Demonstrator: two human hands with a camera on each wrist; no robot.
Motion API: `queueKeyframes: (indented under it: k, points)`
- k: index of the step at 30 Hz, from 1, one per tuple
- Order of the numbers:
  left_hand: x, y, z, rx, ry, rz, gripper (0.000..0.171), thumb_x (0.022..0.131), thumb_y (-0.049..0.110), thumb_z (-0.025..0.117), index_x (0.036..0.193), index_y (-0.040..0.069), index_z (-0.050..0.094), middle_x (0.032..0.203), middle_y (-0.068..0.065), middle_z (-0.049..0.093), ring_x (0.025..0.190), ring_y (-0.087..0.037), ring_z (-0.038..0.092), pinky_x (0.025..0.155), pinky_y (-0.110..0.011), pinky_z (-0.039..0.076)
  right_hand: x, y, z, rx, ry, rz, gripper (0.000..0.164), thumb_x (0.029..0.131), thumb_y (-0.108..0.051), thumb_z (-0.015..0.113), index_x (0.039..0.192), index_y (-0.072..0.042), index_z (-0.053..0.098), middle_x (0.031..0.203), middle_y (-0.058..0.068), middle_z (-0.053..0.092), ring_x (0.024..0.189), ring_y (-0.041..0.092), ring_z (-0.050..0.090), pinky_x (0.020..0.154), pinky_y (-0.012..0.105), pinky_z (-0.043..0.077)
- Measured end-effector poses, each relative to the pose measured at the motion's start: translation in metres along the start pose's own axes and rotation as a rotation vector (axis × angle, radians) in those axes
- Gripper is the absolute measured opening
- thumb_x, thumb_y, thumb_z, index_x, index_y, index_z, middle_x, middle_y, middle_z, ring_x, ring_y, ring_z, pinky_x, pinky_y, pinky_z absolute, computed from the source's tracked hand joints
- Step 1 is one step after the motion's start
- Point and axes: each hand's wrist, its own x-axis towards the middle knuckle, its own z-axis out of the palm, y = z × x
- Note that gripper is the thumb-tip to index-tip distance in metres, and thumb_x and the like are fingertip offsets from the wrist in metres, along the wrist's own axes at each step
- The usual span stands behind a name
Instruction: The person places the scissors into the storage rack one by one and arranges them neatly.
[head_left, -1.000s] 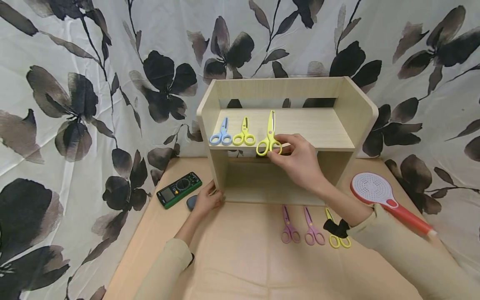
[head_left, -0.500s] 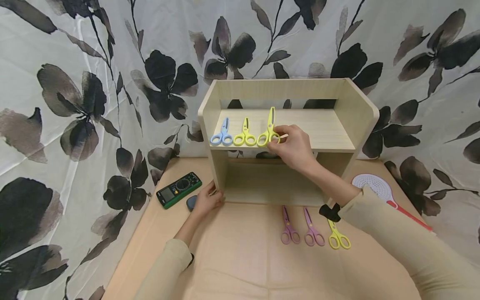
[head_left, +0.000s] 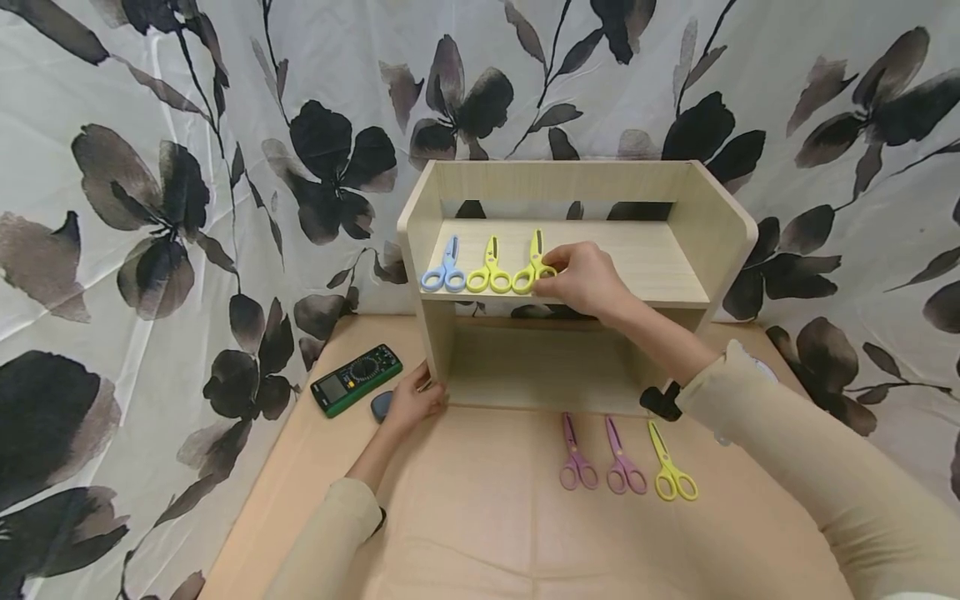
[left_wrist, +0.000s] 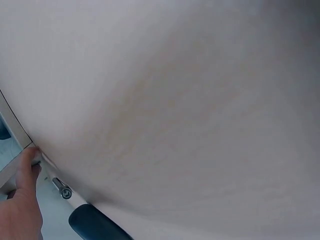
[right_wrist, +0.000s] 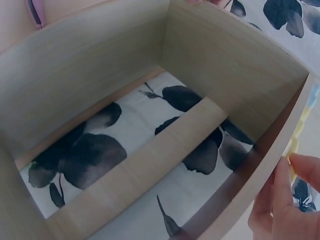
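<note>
My right hand (head_left: 587, 282) pinches the handle of a pair of yellow scissors (head_left: 536, 250) at the front of the upper board of a small wooden shelf (head_left: 622, 258). The blades point to the back. Left of it on the same board lie another yellow pair of scissors (head_left: 491, 257) and a blue pair of scissors (head_left: 449, 255), side by side. My left hand (head_left: 415, 400) grips the lower left front corner of the shelf. In the right wrist view, the thumb and fingers (right_wrist: 285, 195) reach over the board edge, where a strip of yellow handle shows.
Two purple scissors (head_left: 577, 465) (head_left: 624, 467) and a yellow pair (head_left: 672, 473) lie on the table before the shelf. A green multimeter (head_left: 357, 379) and a dark rounded object (head_left: 381, 406) are at left. My right sleeve mostly covers a white-and-red paddle-like item. Floral cloth hangs behind.
My right hand has brought the yellow scissors down and slightly left, into the row on the upper board. The left hand stays at the shelf corner.
</note>
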Motion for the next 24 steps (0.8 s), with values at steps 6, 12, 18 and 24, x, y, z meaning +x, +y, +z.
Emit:
queueKeyframes:
  k: [6,12,18,24]
  points:
    - [0.0,0.0,0.001,0.013,0.006,0.002,0.066,0.105,0.015,0.06,0.165,0.027,0.033,0.164,-0.016,0.041,0.126,-0.035,0.063,0.094,-0.051,0.061,0.008,-0.005,-0.006,-0.021,-0.067,0.059,0.051,0.088,-0.014,0.078,0.134,0.004,0.067,0.132,0.02,0.069,0.114,0.027,0.06,0.096,0.038,0.053]
    - [0.002,-0.001,0.001,0.013,0.008,-0.011,0.067,0.105,0.015,0.06,0.165,0.03,0.032,0.165,-0.014,0.041,0.13,-0.032,0.061,0.095,-0.05,0.061,0.014,-0.011,-0.011,-0.088,-0.112,0.066,0.051,0.084,-0.014,0.079,0.131,0.004,0.07,0.133,0.019,0.069,0.116,0.026,0.057,0.099,0.039,0.05]
    - [0.001,0.001,0.001,0.0,0.012,-0.023,0.067,0.105,0.015,0.061,0.165,0.028,0.032,0.165,-0.015,0.041,0.136,-0.033,0.057,0.094,-0.049,0.061,0.019,-0.016,-0.017,-0.126,-0.157,0.064,0.033,0.084,-0.01,0.078,0.115,0.0,0.079,0.123,0.015,0.073,0.105,0.022,0.058,0.089,0.033,0.051]
    - [0.001,0.003,0.002,0.014,0.019,-0.025,0.068,0.105,0.014,0.06,0.165,0.027,0.032,0.164,-0.015,0.042,0.131,-0.032,0.06,0.092,-0.047,0.062,0.02,-0.02,-0.021,-0.145,-0.186,0.081,0.044,0.085,-0.011,0.08,0.126,0.003,0.073,0.126,0.019,0.073,0.103,0.027,0.069,0.107,0.043,0.051]
